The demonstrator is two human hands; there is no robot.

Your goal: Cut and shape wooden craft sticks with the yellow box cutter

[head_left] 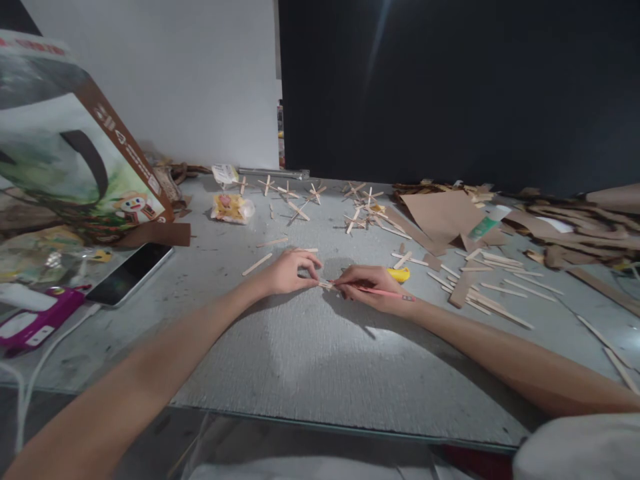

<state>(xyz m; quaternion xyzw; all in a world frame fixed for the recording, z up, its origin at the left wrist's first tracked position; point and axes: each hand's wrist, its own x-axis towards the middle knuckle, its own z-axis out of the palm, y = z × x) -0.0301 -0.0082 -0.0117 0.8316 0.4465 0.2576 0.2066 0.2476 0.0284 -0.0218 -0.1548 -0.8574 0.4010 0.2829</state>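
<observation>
One small pale wooden piece [326, 285] lies between our hands on the grey table [280, 367], too small for us to tell whether sticks are stacked. Our right hand [373, 287] covers its far end, gripping one slim pink tool [387, 292], its tip indistinct. Our left hand [290, 272] holds thumb and index finger apart beside it. We count one phone [129, 275], plus one printed bag [65, 147], cut off at left.

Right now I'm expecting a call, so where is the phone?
In the head view, the phone lies on the left side of the grey table, just right of the purple item and near the large printed package.
</observation>
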